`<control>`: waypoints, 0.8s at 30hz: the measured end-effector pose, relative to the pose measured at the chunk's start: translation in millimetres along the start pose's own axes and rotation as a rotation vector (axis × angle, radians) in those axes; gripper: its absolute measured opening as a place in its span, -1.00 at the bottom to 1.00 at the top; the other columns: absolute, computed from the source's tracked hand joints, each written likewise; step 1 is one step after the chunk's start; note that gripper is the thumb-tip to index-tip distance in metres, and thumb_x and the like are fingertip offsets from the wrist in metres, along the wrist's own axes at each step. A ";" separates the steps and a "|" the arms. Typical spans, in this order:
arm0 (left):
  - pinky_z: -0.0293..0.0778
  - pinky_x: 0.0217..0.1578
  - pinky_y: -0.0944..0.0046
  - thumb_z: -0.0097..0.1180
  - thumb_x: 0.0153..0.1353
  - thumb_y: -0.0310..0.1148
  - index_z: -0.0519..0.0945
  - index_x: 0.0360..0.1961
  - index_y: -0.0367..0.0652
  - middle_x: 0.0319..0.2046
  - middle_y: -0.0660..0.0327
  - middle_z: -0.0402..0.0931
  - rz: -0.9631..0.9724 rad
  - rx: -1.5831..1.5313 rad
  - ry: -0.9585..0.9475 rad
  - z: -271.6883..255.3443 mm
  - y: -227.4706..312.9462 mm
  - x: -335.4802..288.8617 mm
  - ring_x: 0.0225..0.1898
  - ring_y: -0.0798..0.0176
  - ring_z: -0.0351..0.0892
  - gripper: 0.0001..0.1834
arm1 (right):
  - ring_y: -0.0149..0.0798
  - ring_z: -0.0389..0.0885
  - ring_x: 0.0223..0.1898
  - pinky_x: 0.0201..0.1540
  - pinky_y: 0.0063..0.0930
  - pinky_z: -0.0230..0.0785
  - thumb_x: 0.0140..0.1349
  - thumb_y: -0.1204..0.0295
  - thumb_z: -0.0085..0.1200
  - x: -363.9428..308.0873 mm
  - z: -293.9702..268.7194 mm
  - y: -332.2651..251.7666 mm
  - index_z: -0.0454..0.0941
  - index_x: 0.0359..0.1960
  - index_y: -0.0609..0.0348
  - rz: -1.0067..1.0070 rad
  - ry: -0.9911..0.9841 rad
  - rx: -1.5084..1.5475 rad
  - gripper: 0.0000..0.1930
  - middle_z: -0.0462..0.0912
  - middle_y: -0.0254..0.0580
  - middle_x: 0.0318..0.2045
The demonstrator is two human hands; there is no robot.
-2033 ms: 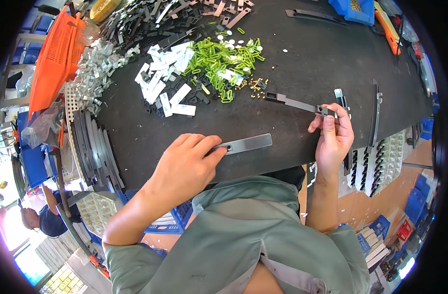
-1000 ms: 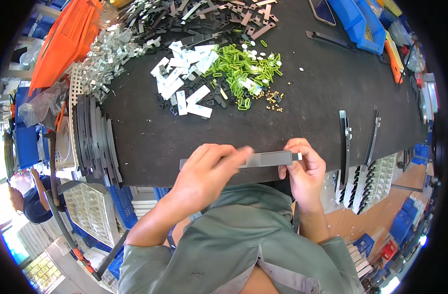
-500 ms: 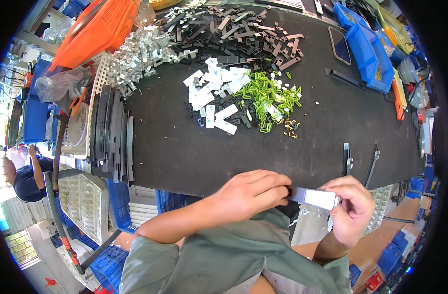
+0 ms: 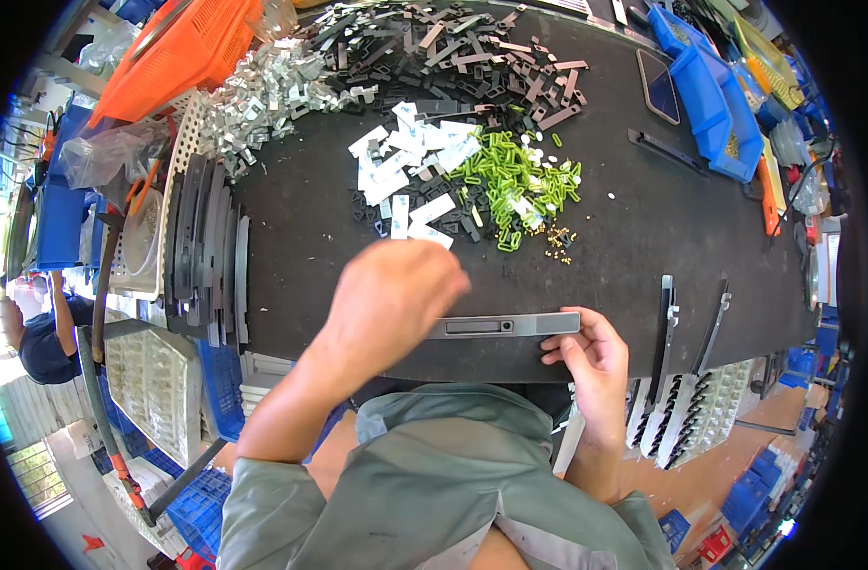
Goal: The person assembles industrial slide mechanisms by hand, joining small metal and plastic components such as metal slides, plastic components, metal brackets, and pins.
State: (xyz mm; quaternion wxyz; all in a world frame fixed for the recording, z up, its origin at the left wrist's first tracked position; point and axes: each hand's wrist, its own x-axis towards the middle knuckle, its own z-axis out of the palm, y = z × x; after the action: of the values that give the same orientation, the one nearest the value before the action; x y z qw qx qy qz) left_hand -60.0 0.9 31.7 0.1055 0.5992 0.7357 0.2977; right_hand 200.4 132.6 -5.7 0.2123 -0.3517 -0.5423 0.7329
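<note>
A long grey metal bar (image 4: 538,325) with a recessed slot and a small round hole lies across the near side of the table, slotted face up. Its right end is gripped by my right hand (image 4: 591,356), fingers at the far edge and thumb below. My left hand (image 4: 386,294) is over the table by the bar's left end, which it partly hides. Its bent fingers are smeared by motion, and whether they hold anything is hidden. Just beyond it lie white rectangular strips (image 4: 434,209) and a heap of green oblong rings (image 4: 519,176).
Silvery metal clips (image 4: 263,100) and black slotted pieces (image 4: 453,47) are heaped at the back. Dark bars (image 4: 201,256) are stacked at left. Blue bins (image 4: 719,114), a phone (image 4: 658,87) and two slim rails (image 4: 665,328) are at right. Small brass pieces (image 4: 559,249) lie mid-table.
My left hand has left the bar's end and moved up and left over the table. The bar now lies lengthwise with its slotted face showing; my right hand has shifted left and up.
</note>
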 end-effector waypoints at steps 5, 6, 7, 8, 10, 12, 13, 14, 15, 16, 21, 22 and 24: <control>0.57 -0.19 0.06 0.33 0.20 -0.42 0.73 -0.20 -0.21 -0.28 0.12 0.65 -0.084 0.261 0.196 9.3 -39.3 22.3 -0.25 -0.04 0.64 -0.84 | -0.40 0.67 -0.27 -0.27 -0.52 0.62 0.40 0.63 0.04 -4.4 4.3 -9.0 0.48 0.19 0.41 0.031 0.090 -0.102 -0.66 0.63 -0.09 -0.01; 0.58 -0.21 0.06 0.32 0.20 -0.43 0.73 -0.20 -0.20 -0.30 0.11 0.65 -0.105 0.259 0.171 9.9 -39.2 24.9 -0.27 -0.04 0.65 -0.85 | -0.40 0.67 -0.27 -0.27 -0.52 0.62 0.40 0.63 0.04 -6.1 1.4 -12.4 0.48 0.19 0.41 0.033 0.108 -0.095 -0.66 0.63 -0.09 -0.01; 0.59 -0.24 0.15 0.30 0.24 -0.46 0.74 -0.19 -0.21 -0.28 0.07 0.68 -0.128 0.242 0.225 8.8 -34.9 25.4 -0.30 0.04 0.68 -0.87 | -0.42 0.67 -0.27 -0.27 -0.54 0.61 0.40 0.64 0.05 -7.7 -1.6 -16.8 0.49 0.19 0.39 -0.002 0.161 -0.159 -0.66 0.62 -0.10 0.00; 0.59 -0.24 0.15 0.30 0.24 -0.46 0.74 -0.19 -0.21 -0.28 0.07 0.68 -0.117 0.239 0.213 6.6 -28.8 24.7 -0.30 0.04 0.68 -0.87 | -0.44 0.66 -0.27 -0.27 -0.56 0.60 0.39 0.64 0.05 -10.3 -3.7 -18.5 0.50 0.18 0.37 -0.036 0.212 -0.224 -0.66 0.61 -0.12 0.02; 0.58 -0.30 0.26 0.26 0.29 -0.51 0.73 -0.16 -0.25 -0.29 0.12 0.72 -0.317 -0.010 0.262 3.2 -15.0 25.5 -0.34 0.22 0.70 -0.88 | -0.51 0.62 -0.31 -0.28 -0.62 0.54 0.40 0.62 0.07 -16.3 -5.2 -20.9 0.58 0.09 0.35 -0.217 0.407 -0.290 -0.74 0.65 -0.15 -0.08; 0.57 -0.32 0.36 0.21 0.36 -0.55 0.70 -0.06 -0.33 -0.29 0.15 0.73 -0.462 -0.270 0.207 1.3 6.5 23.8 -0.36 0.36 0.69 -0.83 | -0.51 0.61 -0.34 -0.29 -0.63 0.51 0.40 0.59 0.08 -27.5 -6.7 -29.7 0.61 0.04 0.34 -0.254 0.412 -0.370 -0.78 0.70 -0.18 -0.21; 0.59 -0.31 0.37 0.19 0.37 -0.56 0.68 -0.02 -0.37 -0.29 0.15 0.71 -0.532 -0.612 0.135 1.0 17.4 20.2 -0.34 0.37 0.69 -0.80 | -0.50 0.61 -0.34 -0.28 -0.62 0.49 0.42 0.57 0.08 -30.0 2.9 -38.1 0.62 0.03 0.33 -0.204 0.327 -0.284 -0.79 0.71 -0.20 -0.25; 0.61 -0.30 0.37 0.18 0.38 -0.57 0.65 0.03 -0.40 -0.30 0.15 0.70 -0.598 -0.955 0.054 0.6 27.3 15.3 -0.33 0.37 0.69 -0.76 | -0.50 0.62 -0.34 -0.28 -0.61 0.48 0.43 0.55 0.08 -28.0 17.2 -44.3 0.62 0.02 0.32 -0.155 0.244 -0.197 -0.80 0.72 -0.21 -0.30; 0.64 -0.27 0.36 0.16 0.40 -0.58 0.61 0.08 -0.43 -0.29 0.11 0.69 -0.616 -0.964 -0.028 -0.6 35.8 8.5 -0.32 0.33 0.70 -0.73 | -0.50 0.63 -0.33 -0.28 -0.60 0.48 0.45 0.50 0.10 -20.1 25.0 -47.6 0.62 0.01 0.31 -0.127 0.088 -0.210 -0.81 0.73 -0.21 -0.29; 0.63 -0.18 0.39 0.17 0.43 -0.52 0.61 0.13 -0.37 -0.23 0.18 0.70 -0.626 -1.018 -0.090 2.0 41.4 -0.2 -0.23 0.37 0.72 -0.71 | -0.52 0.63 -0.35 -0.31 -0.60 0.46 0.46 0.47 0.12 -11.3 36.0 -50.2 0.62 -0.03 0.32 -0.056 0.004 -0.102 -0.82 0.72 -0.24 -0.34; 0.66 -0.16 0.35 0.15 0.43 -0.54 0.55 0.17 -0.37 -0.18 0.13 0.69 -0.575 -1.053 -0.067 16.0 64.4 -15.0 -0.21 0.32 0.73 -0.68 | -0.53 0.48 -0.50 -0.49 -0.54 0.27 0.45 0.48 0.13 4.8 46.1 -34.1 0.62 -0.20 0.31 -0.052 -0.129 -0.083 -0.88 0.59 -0.31 -0.52; 0.67 -0.16 0.33 0.15 0.44 -0.53 0.52 0.19 -0.37 -0.17 0.11 0.69 -0.591 -1.078 -0.001 19.4 64.1 -16.2 -0.21 0.29 0.73 -0.66 | -0.47 0.46 -0.54 -0.52 -0.52 0.24 0.39 0.51 0.17 5.2 48.2 -29.6 0.64 -0.19 0.32 -0.290 -0.002 -0.289 -0.89 0.56 -0.30 -0.52; 0.68 -0.11 0.26 0.15 0.43 -0.53 0.46 0.17 -0.35 -0.14 0.05 0.68 -0.648 -1.198 0.006 29.7 52.0 -21.2 -0.15 0.23 0.73 -0.67 | -0.41 0.43 -0.58 -0.54 -0.50 0.22 0.32 0.54 0.21 5.6 52.1 -22.3 0.67 -0.18 0.33 -0.534 0.122 -0.496 -0.89 0.53 -0.29 -0.53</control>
State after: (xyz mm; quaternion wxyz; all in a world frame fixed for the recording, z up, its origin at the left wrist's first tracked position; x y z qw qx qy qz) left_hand 3.2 -4.5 33.0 0.5008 0.1860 0.5864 0.6089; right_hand 156.3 110.0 22.3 0.3361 -0.2815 -0.7626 0.4756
